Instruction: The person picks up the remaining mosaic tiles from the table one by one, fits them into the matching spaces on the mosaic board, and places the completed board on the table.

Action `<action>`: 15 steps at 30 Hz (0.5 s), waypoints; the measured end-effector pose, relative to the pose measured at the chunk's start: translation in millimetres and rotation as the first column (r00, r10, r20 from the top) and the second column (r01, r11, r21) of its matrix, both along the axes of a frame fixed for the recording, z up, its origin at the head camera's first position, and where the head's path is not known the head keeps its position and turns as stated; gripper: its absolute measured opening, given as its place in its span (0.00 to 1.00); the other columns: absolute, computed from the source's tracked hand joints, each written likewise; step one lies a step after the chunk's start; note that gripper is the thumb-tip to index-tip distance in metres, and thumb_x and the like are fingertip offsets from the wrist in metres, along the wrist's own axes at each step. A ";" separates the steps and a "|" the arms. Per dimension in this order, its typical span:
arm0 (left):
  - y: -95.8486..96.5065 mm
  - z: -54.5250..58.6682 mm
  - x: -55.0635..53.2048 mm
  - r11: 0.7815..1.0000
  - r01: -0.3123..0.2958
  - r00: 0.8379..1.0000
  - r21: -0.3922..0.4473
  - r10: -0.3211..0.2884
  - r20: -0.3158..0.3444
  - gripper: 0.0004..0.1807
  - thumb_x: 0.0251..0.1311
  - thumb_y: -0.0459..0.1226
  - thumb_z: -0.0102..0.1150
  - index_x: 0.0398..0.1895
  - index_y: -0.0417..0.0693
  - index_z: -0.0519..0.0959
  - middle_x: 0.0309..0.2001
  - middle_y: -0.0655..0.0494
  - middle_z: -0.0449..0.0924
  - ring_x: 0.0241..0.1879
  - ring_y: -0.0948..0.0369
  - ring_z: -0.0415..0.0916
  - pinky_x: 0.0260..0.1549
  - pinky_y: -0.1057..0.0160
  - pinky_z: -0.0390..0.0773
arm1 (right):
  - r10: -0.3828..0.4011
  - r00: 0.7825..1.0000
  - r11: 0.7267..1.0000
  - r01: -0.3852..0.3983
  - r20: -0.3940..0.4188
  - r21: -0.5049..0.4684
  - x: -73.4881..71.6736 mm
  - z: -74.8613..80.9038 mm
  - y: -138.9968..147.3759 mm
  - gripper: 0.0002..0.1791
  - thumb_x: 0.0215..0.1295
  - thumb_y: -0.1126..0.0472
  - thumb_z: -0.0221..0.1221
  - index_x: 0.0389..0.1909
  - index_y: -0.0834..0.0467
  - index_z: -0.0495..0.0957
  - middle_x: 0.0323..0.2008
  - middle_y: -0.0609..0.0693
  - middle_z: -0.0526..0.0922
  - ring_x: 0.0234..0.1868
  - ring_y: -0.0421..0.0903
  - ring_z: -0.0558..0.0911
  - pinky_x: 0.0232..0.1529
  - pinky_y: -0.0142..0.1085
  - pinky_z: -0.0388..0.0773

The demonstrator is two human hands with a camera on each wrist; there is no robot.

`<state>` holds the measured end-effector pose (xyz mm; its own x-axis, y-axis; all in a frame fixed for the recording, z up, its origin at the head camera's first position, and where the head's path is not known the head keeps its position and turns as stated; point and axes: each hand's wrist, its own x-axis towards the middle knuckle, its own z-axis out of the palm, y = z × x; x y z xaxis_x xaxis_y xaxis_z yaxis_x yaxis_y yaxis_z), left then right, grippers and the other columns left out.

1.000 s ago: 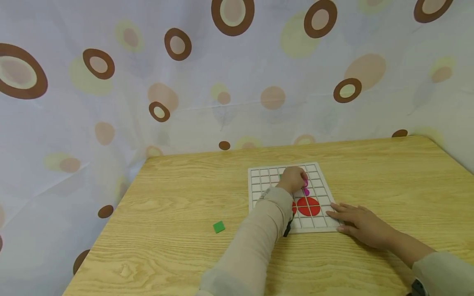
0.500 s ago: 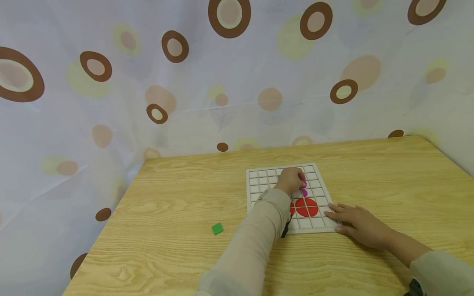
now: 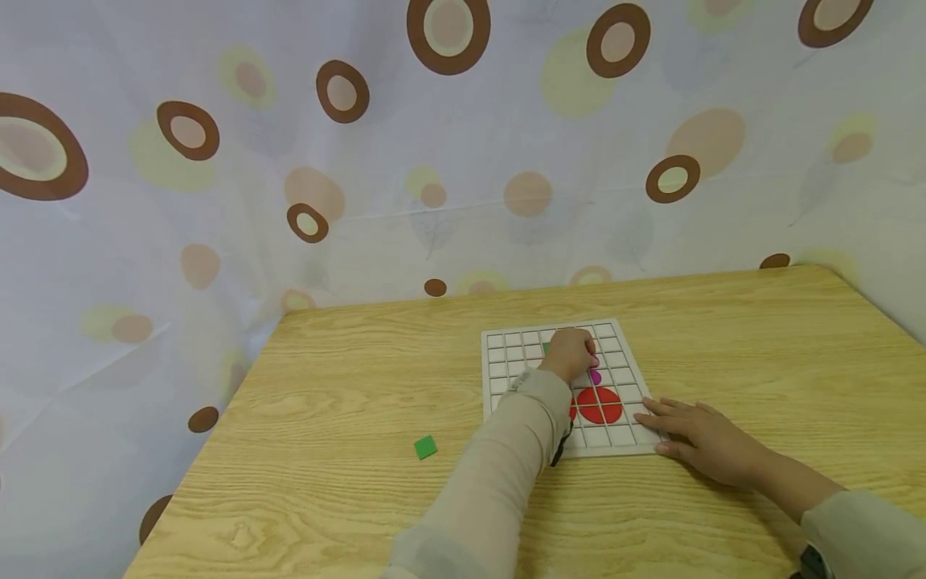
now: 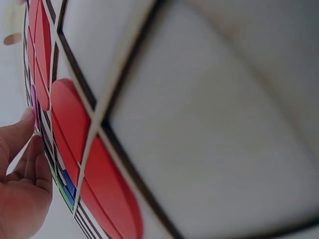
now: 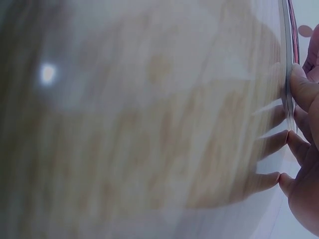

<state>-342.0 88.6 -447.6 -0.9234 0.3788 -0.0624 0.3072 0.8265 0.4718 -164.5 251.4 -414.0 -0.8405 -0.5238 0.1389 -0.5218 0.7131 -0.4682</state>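
My left hand point(image 3: 569, 354) is over the white gridded board point(image 3: 622, 437), its thumb and fingertips pinching a small magenta piece point(image 4: 34, 102) at the board's surface. Part of that piece is hidden by the fingers. Just below it lies another magenta bit point(image 3: 596, 377). Red rounded pieces point(image 3: 599, 405) sit in the cells nearer me, partly covered by the left forearm. Beyond the hand, a green piece point(image 3: 546, 347) shows on the grid. My right hand point(image 3: 698, 438) lies with fingers spread, fingertips at the board's right edge.
A loose green square point(image 3: 425, 447) lies on the wooden table point(image 3: 347, 386), left of the board. In the left wrist view a blue piece point(image 4: 69, 183) shows on the grid. A patterned curtain point(image 3: 470, 145) hangs behind the table.
The head view has shifted slightly. My left fingers stay at the same spot on the board and now cover more of the magenta piece. My right hand keeps its place at the edge.
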 end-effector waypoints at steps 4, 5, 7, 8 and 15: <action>-1.1 2.1 3.6 1.000 0.020 0.999 0.000 -0.020 -0.037 0.05 0.46 0.42 0.63 0.25 0.54 0.78 0.28 0.64 0.74 0.30 0.66 0.68 0.29 0.71 0.67 | 0.004 1.000 1.000 -0.004 0.007 0.011 -0.1 0.6 0.4 0.24 0.56 0.53 0.54 0.54 0.58 0.69 0.57 0.60 0.63 0.56 0.63 0.59 0.48 0.60 0.50; -0.3 -3.9 -1.5 0.999 0.035 0.999 0.005 -0.034 -0.034 0.05 0.46 0.43 0.63 0.25 0.56 0.78 0.27 0.65 0.74 0.29 0.67 0.68 0.29 0.71 0.67 | 0.004 1.000 1.000 -0.004 0.009 0.012 0.0 0.8 0.4 0.24 0.56 0.53 0.54 0.54 0.58 0.69 0.57 0.60 0.63 0.56 0.63 0.59 0.48 0.61 0.49; -0.3 -5.3 -1.7 0.998 0.054 0.997 -0.019 -0.055 -0.058 0.02 0.48 0.42 0.61 0.27 0.57 0.79 0.28 0.66 0.75 0.31 0.67 0.69 0.32 0.71 0.68 | 0.004 1.000 1.000 -0.004 0.015 0.012 0.0 1.2 0.5 0.24 0.56 0.53 0.54 0.54 0.58 0.69 0.57 0.61 0.63 0.56 0.64 0.59 0.48 0.61 0.49; 1.5 -17.0 -9.8 0.997 0.076 0.993 -0.022 -0.078 -0.088 0.02 0.48 0.41 0.61 0.26 0.58 0.79 0.27 0.66 0.76 0.30 0.67 0.69 0.31 0.71 0.68 | 0.004 1.000 1.000 -0.004 0.017 0.012 0.0 1.3 0.5 0.24 0.56 0.53 0.54 0.54 0.58 0.69 0.57 0.61 0.63 0.56 0.64 0.59 0.48 0.61 0.49; -4.9 6.8 5.7 0.994 0.105 0.994 -0.015 -0.105 -0.003 0.05 0.51 0.39 0.59 0.30 0.58 0.81 0.32 0.69 0.77 0.37 0.71 0.70 0.34 0.75 0.67 | -0.001 1.000 1.000 0.001 0.017 0.021 -0.4 1.7 0.3 0.24 0.57 0.54 0.54 0.54 0.59 0.69 0.57 0.61 0.63 0.56 0.64 0.59 0.48 0.61 0.49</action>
<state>-336.3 83.7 -440.8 -0.8789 0.4724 -0.0659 0.3939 0.7968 0.4583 -164.9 251.7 -412.3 -0.8429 -0.5258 0.1137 -0.5135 0.7234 -0.4616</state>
